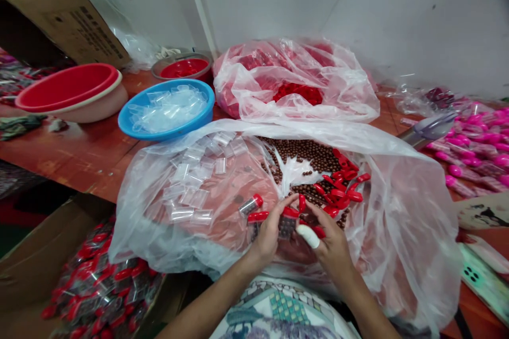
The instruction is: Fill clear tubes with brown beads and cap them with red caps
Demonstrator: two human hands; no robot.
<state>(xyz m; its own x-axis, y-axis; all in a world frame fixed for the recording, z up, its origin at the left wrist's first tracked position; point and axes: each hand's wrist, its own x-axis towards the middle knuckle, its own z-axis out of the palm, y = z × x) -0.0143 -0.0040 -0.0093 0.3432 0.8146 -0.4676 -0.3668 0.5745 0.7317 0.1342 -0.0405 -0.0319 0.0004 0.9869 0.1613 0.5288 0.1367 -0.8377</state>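
Close together over the plastic sheet, my hands are closed around small parts. My left hand (268,235) curls beside a small clear container of brown balls with a red top (288,224) and appears to grip it, its thumb being hidden. A small red cap (302,203) stands upright at the fingertips of both hands, pinched by my right hand (328,238). White wrapping covers my right thumb. Two more red-capped containers (250,205) lie left of my left hand. Brown balls (306,151) and loose red caps (342,190) lie just beyond my hands.
Clear empty containers (194,169) lie on the sheet's left. A blue basin (133,130) of clear parts, red basin (71,85) and plastic bag of red parts (294,74) stand behind. A cardboard box (24,286) holds filled containers at lower left. Pink-capped tubes (477,143) and a phone (485,275) are right.
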